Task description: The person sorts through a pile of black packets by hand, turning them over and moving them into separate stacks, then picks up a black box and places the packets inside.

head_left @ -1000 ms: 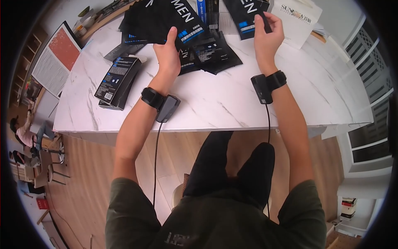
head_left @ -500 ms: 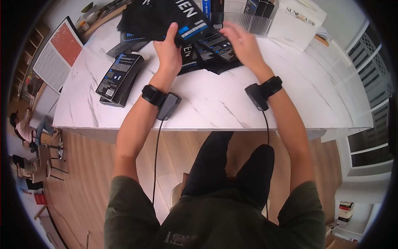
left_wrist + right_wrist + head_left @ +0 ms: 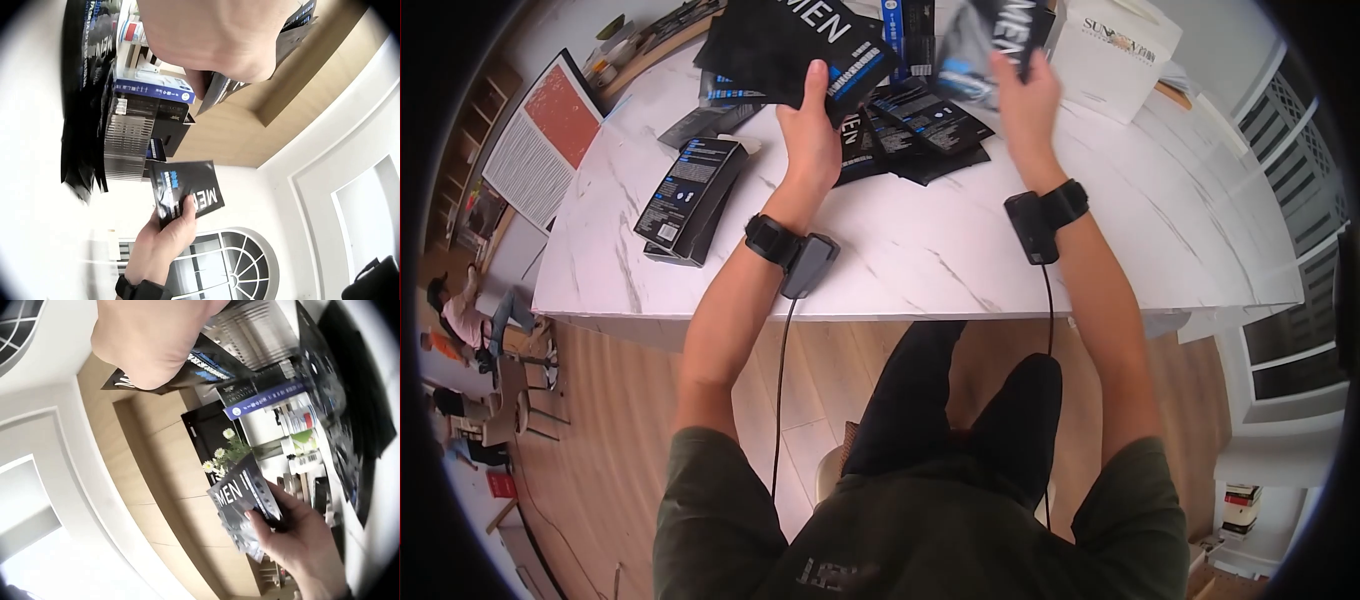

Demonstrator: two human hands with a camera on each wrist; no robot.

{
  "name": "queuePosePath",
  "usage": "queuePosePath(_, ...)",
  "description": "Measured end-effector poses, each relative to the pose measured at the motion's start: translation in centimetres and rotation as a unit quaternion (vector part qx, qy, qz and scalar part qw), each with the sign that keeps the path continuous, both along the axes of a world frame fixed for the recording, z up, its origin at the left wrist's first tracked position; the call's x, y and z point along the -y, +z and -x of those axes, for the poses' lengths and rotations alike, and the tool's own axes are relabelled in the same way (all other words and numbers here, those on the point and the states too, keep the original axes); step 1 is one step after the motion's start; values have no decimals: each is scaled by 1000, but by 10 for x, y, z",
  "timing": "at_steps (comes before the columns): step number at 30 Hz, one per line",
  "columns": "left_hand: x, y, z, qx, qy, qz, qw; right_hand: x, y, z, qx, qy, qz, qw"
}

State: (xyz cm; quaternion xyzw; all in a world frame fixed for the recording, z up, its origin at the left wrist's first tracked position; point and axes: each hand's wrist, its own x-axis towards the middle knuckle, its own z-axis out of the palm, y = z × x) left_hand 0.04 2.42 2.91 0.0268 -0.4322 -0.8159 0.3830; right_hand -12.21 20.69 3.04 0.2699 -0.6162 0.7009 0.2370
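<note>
In the head view my left hand grips a fanned stack of black foil sachets marked MEN, its thumb lying on top. The right wrist view shows those fanned sachets upright in the left hand. My right hand pinches a single black sachet, blurred and glinting in the head view. The left wrist view shows this sachet with the right thumb across its face. On the table between the hands lies a loose pile of similar sachets.
Black boxes lie stacked at the table's left. A white paper bag stands at the back right. A clear ribbed holder and a blue box stand at the back. Flowers appear beyond in the right wrist view.
My right hand moved left from the back right, its sachet gone, to the left hand's stack, then back right with a sachet in its fingers. The left hand keeps its stack almost in place.
</note>
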Motion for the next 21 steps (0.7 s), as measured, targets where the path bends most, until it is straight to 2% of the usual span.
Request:
queuePosePath(3, 10, 2, 2, -35, 58, -10, 998, -14, 13, 10, -167, -170, -40, 970)
queuePosePath(6, 8, 1, 2, -32, 55, 5, 998, -8, 9, 0, -289, -173, -195, 921)
queuePosePath(7, 8, -2, 5, -56, 44, 35, 997, -4, 1, -3, -238, -81, -313, 916)
queuePosePath(8, 7, -4, 6, -49, 32, 54, 997, 2, -11, -3, -184, 14, -424, 886)
queuePosePath(9, 5, -7, 7, -42, 20, 73, 996, 6, -19, -5, -127, 107, -526, 834)
queuePosePath(12, -11, -4, -1, -26, -7, 113, 993, 11, -32, -9, -192, -9, -417, 888)
queuePosePath(13, -12, -4, -3, -5, -20, 121, 992, 10, -29, -5, -109, 62, -330, 936)
queuePosePath(14, -11, -6, -2, -10, -44, 113, 993, 7, -20, -2, -23, 133, -237, 962)
queuePosePath(15, -12, -7, -3, -10, -47, 122, 991, 7, -9, -3, 66, 201, -140, 967)
queuePosePath(16, -13, -8, -2, -11, -50, 130, 990, 6, -3, -9, 142, 275, -62, 949)
queuePosePath(19, -17, -8, -2, -13, -71, 140, 988, 12, 15, -52, 176, 225, -104, 953)
queuePosePath(20, -19, -7, -4, -9, -82, 134, 988, 21, -4, -35, 105, 299, -70, 946)
queuePosePath(21, -22, -7, -4, -5, -95, 128, 987, 21, -5, -35, 121, 311, -73, 940)
